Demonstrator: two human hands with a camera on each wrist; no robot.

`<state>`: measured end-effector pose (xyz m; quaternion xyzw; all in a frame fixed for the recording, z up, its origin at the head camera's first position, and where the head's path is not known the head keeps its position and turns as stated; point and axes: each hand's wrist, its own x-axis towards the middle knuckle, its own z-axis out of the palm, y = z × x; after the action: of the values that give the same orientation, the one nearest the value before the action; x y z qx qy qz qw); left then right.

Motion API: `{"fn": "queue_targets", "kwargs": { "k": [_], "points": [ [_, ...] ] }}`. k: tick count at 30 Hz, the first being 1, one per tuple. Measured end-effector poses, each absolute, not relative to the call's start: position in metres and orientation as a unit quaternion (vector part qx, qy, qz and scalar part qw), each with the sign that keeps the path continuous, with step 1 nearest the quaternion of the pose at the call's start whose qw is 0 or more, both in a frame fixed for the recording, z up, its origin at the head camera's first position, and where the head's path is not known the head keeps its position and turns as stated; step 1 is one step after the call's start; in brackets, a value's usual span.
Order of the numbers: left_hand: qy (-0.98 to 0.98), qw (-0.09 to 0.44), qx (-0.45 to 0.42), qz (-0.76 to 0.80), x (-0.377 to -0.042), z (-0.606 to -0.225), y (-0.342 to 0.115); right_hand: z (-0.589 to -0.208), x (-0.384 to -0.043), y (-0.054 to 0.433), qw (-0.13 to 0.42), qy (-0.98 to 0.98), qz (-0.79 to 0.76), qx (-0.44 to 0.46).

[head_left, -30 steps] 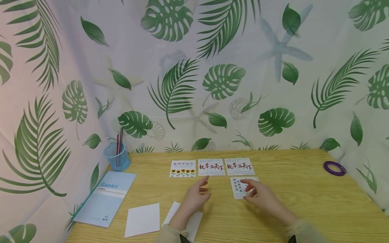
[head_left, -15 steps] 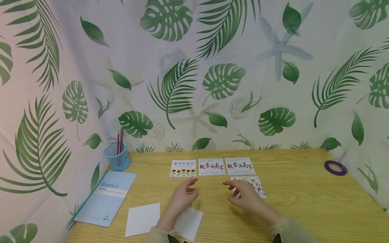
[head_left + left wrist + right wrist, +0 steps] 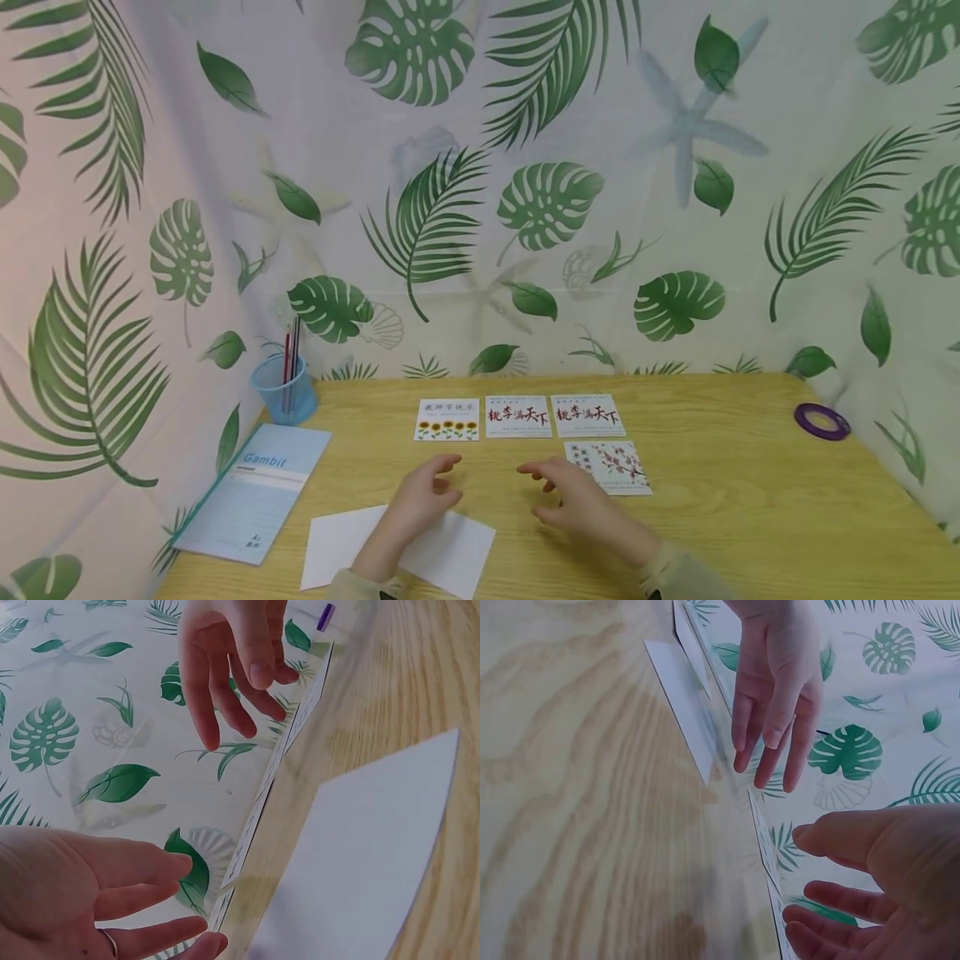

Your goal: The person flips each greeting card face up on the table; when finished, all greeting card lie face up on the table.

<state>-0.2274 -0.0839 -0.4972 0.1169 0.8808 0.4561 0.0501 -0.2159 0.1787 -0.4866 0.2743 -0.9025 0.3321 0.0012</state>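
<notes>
My left hand (image 3: pixel 416 504) is above two blank white cards, the left card (image 3: pixel 337 542) and the right card (image 3: pixel 453 554), partly covering them. Its fingers are relaxed and hold nothing, as the left wrist view also shows. Beside the plum-blossom card (image 3: pixel 618 467), my right hand (image 3: pixel 585 504) hovers with loosely bent fingers and nothing in them, hiding that card's lower left part. In a row behind lie a sunflower card (image 3: pixel 446 420) and two matching cards with red lettering, one in the middle (image 3: pixel 518 417) and one at the right (image 3: pixel 588 416).
A blue notebook (image 3: pixel 251 492) lies at the left of the wooden table (image 3: pixel 750 500). Behind it stands a blue mesh cup (image 3: pixel 285 396) with pencils. A purple ring-shaped roll (image 3: pixel 822 422) rests at the far right. Leaf-patterned cloth (image 3: pixel 465 250) encloses the back and sides.
Both hands have moved left across the table, away from the row of cards. The right hand has drawn off the plum-blossom card, uncovering more of it; the cards stay put.
</notes>
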Motion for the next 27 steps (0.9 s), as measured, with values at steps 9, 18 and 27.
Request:
{"fn": "queue_targets", "kwargs": {
  "k": [9,18,27],
  "points": [
    [0.894,0.071,0.120,0.426,-0.224,-0.496,-0.109,-0.498,-0.208,0.160,-0.002,-0.911,0.298,0.284],
    [0.918,0.074,0.116,0.373,-0.216,-0.489,-0.122,-0.498,-0.201,0.148,-0.009,-0.911,0.265,0.316],
    [0.926,0.079,0.122,0.349,-0.208,-0.487,-0.130,-0.498,-0.196,0.142,-0.023,-0.902,0.225,0.369]
  ]
}}
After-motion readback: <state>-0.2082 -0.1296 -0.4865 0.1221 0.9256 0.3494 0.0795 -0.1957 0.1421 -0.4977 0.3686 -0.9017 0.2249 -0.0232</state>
